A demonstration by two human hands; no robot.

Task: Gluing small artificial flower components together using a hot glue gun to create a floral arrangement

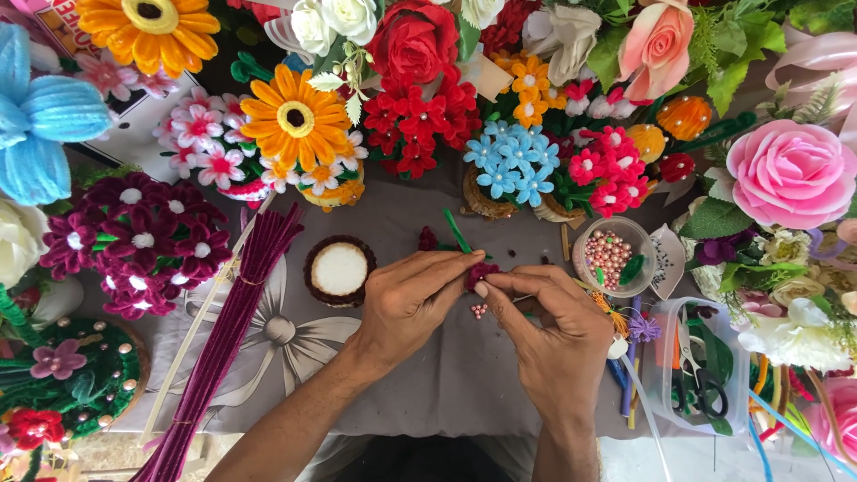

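Between both hands (pixel 482 308), a half-hidden maroon flower (pixel 482 272)

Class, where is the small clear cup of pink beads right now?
In the head view, the cup of pink beads sits on the grey cloth, just right of the right hand, below the red flowers.

At the centre of the frame the left hand (pixel 412 303) and right hand (pixel 555 326) meet on a small pipe-cleaner flower (pixel 482 272), over the cloth-covered table (pixel 464 375). Just left of the left hand sits a small round pot (pixel 339 270), and further left a bundle of pipe cleaners (pixel 228 344) runs to the lower left. A cup of beads (pixel 614 255) stands upper right of the hands. A clear tub with scissors (pixel 701 379) lies at the right. Finished flower arrangements (pixel 420 98) line the top edge.
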